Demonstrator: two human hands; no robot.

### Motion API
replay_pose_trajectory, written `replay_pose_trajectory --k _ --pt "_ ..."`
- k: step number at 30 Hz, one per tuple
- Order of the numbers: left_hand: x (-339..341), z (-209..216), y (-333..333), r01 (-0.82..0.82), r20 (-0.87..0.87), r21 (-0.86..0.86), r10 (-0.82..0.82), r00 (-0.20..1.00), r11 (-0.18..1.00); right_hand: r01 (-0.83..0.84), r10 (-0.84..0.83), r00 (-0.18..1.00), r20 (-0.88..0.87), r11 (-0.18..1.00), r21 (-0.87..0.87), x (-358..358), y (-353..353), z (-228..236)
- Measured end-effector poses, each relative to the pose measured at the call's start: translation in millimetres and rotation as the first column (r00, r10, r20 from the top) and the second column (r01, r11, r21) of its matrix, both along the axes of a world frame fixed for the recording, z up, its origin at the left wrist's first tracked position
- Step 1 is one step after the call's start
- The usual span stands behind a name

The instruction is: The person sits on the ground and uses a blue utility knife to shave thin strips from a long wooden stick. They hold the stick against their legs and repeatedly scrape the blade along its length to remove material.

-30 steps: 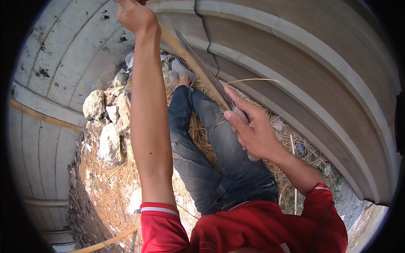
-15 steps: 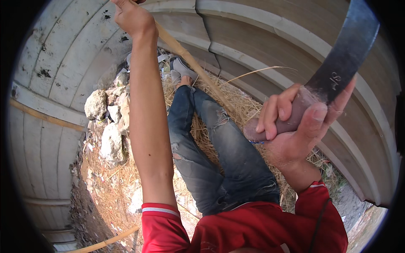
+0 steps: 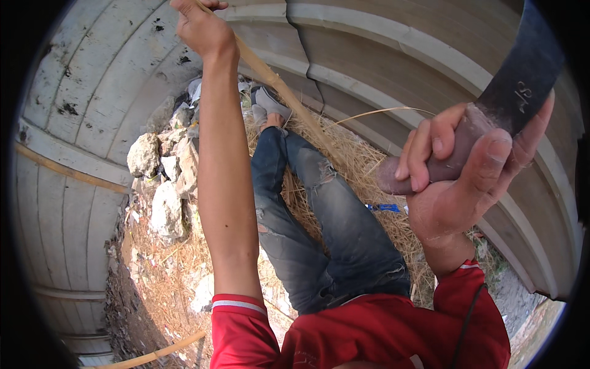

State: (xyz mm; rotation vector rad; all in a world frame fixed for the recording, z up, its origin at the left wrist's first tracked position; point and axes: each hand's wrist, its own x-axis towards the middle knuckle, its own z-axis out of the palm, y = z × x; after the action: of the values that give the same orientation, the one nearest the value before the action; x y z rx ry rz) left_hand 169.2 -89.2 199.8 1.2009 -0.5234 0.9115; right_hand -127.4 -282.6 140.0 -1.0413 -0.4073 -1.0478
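At the top left, my left hand (image 3: 206, 27) is closed around a long bamboo pole (image 3: 270, 77). The pole slants down to the right, its lower part reaching the straw beside my right leg. My right hand (image 3: 455, 178), raised at the right, grips a large knife (image 3: 522, 74) by its thick, dusty brownish handle. Its broad dark blade points up and bends toward the upper edge of the view, where the tip is cut off. The blade is apart from the pole.
My legs in torn jeans (image 3: 344, 215) stretch across dry straw (image 3: 362, 157). Pale rocks (image 3: 167, 212) lie left of them. Corrugated metal sheets (image 3: 393, 55) rise at the right, grey panels (image 3: 67, 215) at the left. A blue object (image 3: 384, 208) lies by the right wrist.
The right hand and knife have shifted right and slightly up, uncovering more of the blue object. The left hand has moved slightly right, still on the pole.
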Motion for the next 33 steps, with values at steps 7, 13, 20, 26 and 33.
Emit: replay_pose_trajectory --k 7,13,20,26,33 --pt "13 6 -8 0.055 0.027 -0.02 -0.055 0.998 0.998 -0.449 0.187 0.472 -0.861 0.892 -0.052 -10 -16 -85" --pt "7 0 -24 -0.038 0.026 0.056 0.037 0.999 0.998 -0.052 0.046 0.976 -0.214 0.998 -0.026 -10 -17 30" --pt "-5 1 -51 -0.269 -0.07 0.062 0.274 0.959 0.961 -0.413 0.13 0.559 -0.819 0.9 -0.138 -21 -1 -153" --pt "-21 -4 -62 -0.097 0.046 0.071 0.094 0.995 0.993 -0.399 0.311 0.206 -0.928 0.892 0.211 -31 0 -165" --pt "-29 7 -77 -0.175 -0.063 0.126 0.184 0.981 0.976 -0.192 0.08 0.887 -0.455 0.96 -0.204 12 3 -80"
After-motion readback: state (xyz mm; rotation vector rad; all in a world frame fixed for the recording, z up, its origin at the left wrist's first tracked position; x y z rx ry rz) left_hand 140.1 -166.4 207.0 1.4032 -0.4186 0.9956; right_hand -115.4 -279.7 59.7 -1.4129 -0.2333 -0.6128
